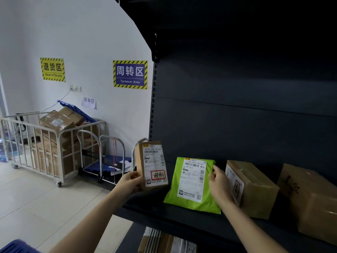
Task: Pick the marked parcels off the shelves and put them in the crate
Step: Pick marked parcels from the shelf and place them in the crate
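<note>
Two parcels at the shelf [164,214].
Left hand [130,179] grips brown box [152,165]; right hand [218,183] pinches green bag [189,187] by its edge.

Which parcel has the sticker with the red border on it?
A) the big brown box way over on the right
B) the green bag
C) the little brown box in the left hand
C: the red-bordered sticker sits on the white label of the little brown box that the left hand holds up, while the green bag shows only a plain white label.
</note>
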Tool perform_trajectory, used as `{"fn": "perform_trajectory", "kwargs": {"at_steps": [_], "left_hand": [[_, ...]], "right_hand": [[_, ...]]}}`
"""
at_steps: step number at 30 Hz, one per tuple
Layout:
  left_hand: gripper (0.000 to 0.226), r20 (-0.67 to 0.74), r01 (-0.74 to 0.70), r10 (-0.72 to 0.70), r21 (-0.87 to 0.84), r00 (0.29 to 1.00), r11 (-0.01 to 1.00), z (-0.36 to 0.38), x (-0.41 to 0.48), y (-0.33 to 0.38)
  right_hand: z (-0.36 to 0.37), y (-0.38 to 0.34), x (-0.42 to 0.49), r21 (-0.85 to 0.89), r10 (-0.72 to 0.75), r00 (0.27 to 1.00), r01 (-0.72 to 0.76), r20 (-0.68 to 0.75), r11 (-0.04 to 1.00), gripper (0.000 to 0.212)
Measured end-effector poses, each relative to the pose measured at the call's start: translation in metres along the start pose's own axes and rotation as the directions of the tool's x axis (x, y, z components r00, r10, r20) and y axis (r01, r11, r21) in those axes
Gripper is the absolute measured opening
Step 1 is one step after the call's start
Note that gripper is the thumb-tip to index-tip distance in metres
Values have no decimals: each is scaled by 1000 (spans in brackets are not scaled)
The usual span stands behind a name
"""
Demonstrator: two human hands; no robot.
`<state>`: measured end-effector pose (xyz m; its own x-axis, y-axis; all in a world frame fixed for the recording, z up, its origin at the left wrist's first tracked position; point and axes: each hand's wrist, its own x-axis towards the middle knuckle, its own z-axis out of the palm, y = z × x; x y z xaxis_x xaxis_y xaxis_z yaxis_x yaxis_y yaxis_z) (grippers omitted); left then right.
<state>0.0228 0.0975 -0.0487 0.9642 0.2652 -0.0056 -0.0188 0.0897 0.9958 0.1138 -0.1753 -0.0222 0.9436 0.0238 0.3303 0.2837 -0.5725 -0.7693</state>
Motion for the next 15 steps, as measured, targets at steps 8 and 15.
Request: {"fn": "perform_trajectory", "kwargs": {"at_steps": [8, 15], "left_hand": [[20, 34, -32, 36, -102, 999, 994, -3, 6, -1], [28, 155, -95, 107, -84, 982, 992, 20, 5, 20]], "right_hand": [[21, 12, 0, -137, 105, 981, -83, 161, 987, 44], [-24, -14, -1, -369, -244, 968, 250, 65, 895, 46]]}}
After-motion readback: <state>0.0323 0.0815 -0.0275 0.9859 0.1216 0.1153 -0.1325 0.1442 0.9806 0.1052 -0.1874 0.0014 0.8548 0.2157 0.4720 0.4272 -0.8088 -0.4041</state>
